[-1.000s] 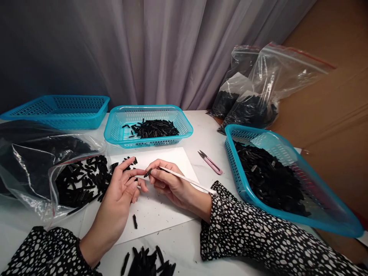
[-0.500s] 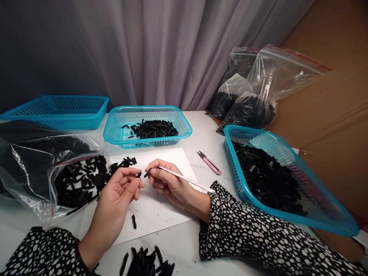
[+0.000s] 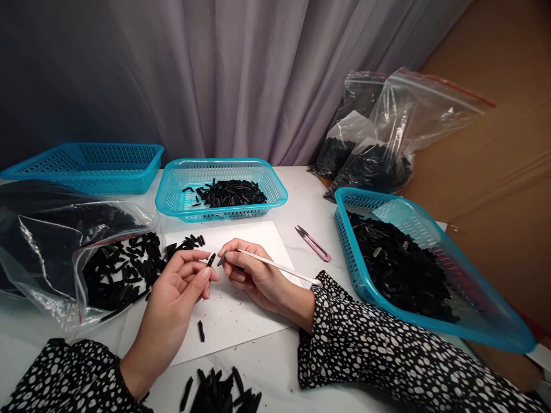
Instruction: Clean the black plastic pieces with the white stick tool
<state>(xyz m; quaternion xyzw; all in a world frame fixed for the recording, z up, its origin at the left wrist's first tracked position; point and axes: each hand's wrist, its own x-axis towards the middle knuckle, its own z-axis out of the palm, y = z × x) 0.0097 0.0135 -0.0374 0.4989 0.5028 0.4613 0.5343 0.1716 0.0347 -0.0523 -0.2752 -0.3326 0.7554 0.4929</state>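
Above white paper (image 3: 232,328), the left hand (image 3: 178,289) held a black piece (image 3: 211,260) in a fingertip grip; the right hand (image 3: 256,275) pinched a second dark piece (image 3: 222,259) and a white stick (image 3: 279,266). Loose pieces (image 3: 144,258) by a plastic bag (image 3: 49,241) seemingly remained; which of those in the middle basket (image 3: 172,184) and right basket (image 3: 350,246) were finished could not be told. Pink snips (image 3: 316,245) lay on the surface (image 3: 297,186), blocking nothing.

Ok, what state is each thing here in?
Left hand: holding a black piece
Right hand: holding another black piece, a white stick
Pink snips: lying unheld
Left basket: upright
Middle basket: partly filled
Right basket: partly filled
Left bag: lying, mouth open
Rear bags: partly filled
White sheet: flat, specked
Front pile: loose
Curtain: hanging in folds
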